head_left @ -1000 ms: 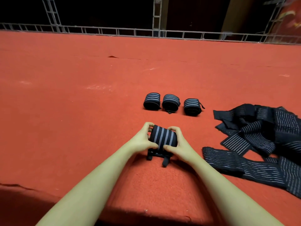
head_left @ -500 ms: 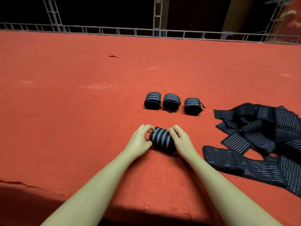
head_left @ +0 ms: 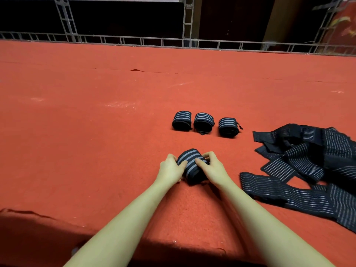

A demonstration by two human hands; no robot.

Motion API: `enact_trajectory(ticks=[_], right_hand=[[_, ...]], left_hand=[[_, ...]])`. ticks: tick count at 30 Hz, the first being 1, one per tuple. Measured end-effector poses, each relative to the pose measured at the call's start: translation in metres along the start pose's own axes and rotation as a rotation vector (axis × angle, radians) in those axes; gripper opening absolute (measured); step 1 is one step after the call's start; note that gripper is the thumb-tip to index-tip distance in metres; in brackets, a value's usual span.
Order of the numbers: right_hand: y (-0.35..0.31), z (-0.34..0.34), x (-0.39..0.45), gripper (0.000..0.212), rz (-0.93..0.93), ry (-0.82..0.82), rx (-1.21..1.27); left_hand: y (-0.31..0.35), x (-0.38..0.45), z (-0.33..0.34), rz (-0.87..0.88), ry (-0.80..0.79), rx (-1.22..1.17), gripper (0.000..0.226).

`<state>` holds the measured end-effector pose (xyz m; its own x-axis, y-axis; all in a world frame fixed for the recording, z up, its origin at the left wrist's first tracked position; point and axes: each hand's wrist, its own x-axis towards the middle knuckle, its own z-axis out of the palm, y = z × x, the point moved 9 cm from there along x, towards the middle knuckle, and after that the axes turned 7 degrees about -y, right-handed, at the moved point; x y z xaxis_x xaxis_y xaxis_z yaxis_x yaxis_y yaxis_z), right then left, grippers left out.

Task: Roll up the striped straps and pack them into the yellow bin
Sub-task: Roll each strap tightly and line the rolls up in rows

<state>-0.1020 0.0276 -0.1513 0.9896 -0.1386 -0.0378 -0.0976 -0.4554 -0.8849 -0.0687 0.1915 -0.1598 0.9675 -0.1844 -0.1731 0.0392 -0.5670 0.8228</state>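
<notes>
- Head view: we find a rolled strap (head_left: 189, 164) lying on the red carpet (head_left: 96, 151), just in front of us, with both hands closed around it.
- The left hand (head_left: 170, 169) clamps the left end of the roll, its fingers curled over the top edge and its thumb on the striped face.
- The right hand (head_left: 212, 168) clamps the right end in like fashion, its fingertips pressing down on the striped surface.
- Both forearms reach forward from the lower edge of the picture and converge on the roll; the wrists sit low, close to the carpet.
- We judge the step in hand to be the finishing of this roll: no loose tail shows, so the winding appears complete or nearly so, with the closure being pressed home.
- Three finished rolls (head_left: 204, 122) stand in a row farther out on the carpet, well apart from the hands.
- A pile of unrolled straps (head_left: 308, 162) lies to the right, so we judge the rolling stage to be partly done.
- The yellow bin is not in view; we cannot say where it stands.
- The next move, in our judgement, calls for a firm squeeze so the roll does not spring open, then setting it beside the row and drawing one strap free of the tangled pile.
</notes>
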Motion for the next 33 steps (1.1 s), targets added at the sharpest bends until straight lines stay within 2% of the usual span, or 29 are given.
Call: enact_trajectory(ticks=[2,6,10,14,19,24,28,33], right_hand=[[-0.006,-0.001,0.0,0.027,-0.031,0.004,-0.005],[-0.017,-0.007,0.005,0.028,-0.091,0.048,0.02],[-0.036,-0.007,0.026,0.025,-0.149,0.079,0.031],[-0.06,0.002,0.066,0.029,-0.195,0.084,0.023],[-0.086,0.019,0.13,0.032,-0.234,0.101,0.02],[-0.102,0.042,0.186,0.035,-0.274,0.089,0.028],[-0.105,0.058,0.217,0.04,-0.339,0.139,-0.258],[-0.083,0.078,0.245,0.037,-0.234,0.088,-0.726]], left_hand=[[0.003,0.001,0.003,-0.003,-0.019,-0.02,0.024],[0.008,0.008,-0.003,0.058,0.012,-0.091,0.04],[0.023,0.022,-0.018,0.139,0.031,-0.157,0.042],[0.026,0.055,-0.045,0.125,0.103,-0.266,0.049],[0.029,0.105,-0.085,0.151,0.216,-0.305,0.032],[0.026,0.156,-0.109,0.195,0.282,-0.287,0.046],[0.015,0.188,-0.122,0.185,0.355,-0.243,0.045],[-0.003,0.22,-0.108,0.119,0.258,-0.082,0.048]])
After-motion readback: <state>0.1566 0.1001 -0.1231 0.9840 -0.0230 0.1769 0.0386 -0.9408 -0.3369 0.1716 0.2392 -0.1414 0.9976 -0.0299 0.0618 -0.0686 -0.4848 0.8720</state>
